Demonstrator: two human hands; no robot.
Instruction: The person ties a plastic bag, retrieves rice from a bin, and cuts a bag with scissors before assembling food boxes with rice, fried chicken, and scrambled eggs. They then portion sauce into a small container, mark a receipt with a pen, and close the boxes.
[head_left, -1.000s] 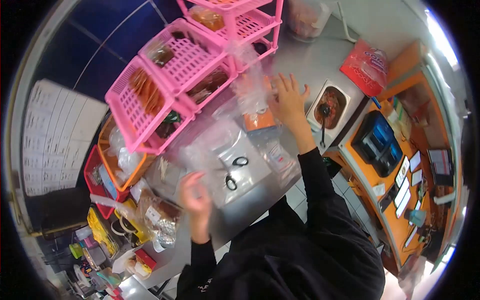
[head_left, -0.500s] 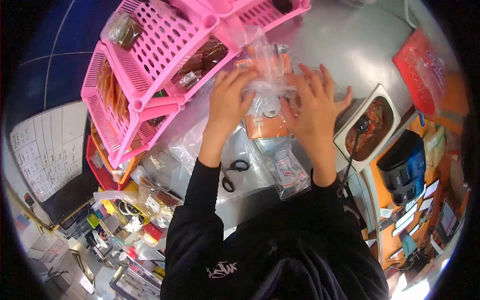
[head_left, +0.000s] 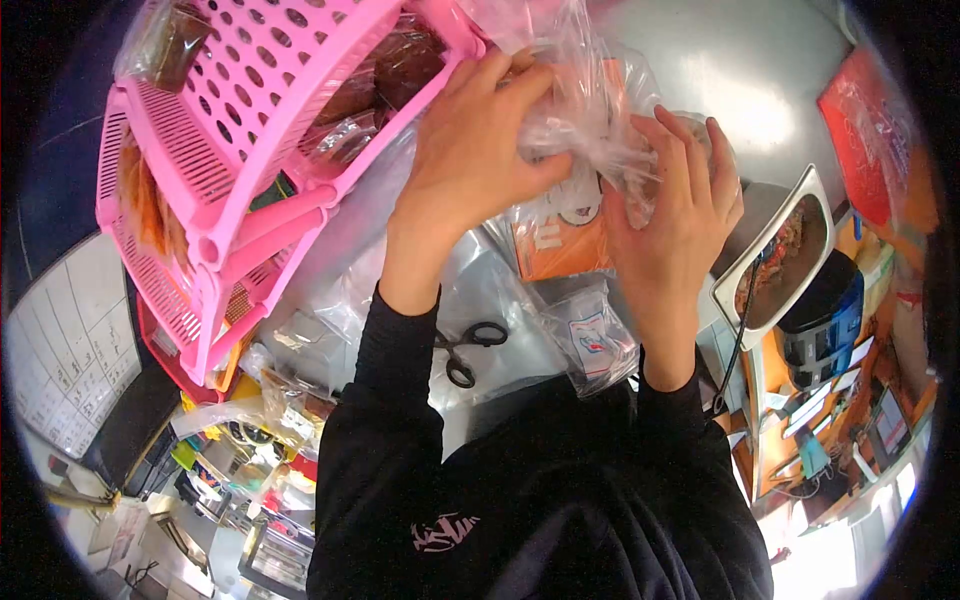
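A clear plastic bag (head_left: 592,125), bunched at its middle, stretches between my two hands over the metal counter. My left hand (head_left: 475,150) bends its fingers over the bag's left side, thumb pointing inward across the plastic. On the other side my right hand (head_left: 682,195) has its fingers curled at the bunched plastic, with the thumb below. Beneath the bag lies an orange printed packet (head_left: 562,245), partly covered by plastic. Black-handled scissors (head_left: 468,352) rest on a clear sheet near my left forearm. A small clear packet with a red and blue logo (head_left: 592,332) lies near my right wrist.
Stacked pink baskets (head_left: 240,110) holding bagged food stand close on the left. To the right is a metal pan (head_left: 818,250) of reddish food with a long-handled utensil in it. A red plastic package (head_left: 858,140) lies farther right, and a black and blue device (head_left: 825,310) sits below it.
The view has shifted nearer to the counter. My right hand's spread fingers have drawn together against the bag, and my left thumb now reaches farther across the plastic.
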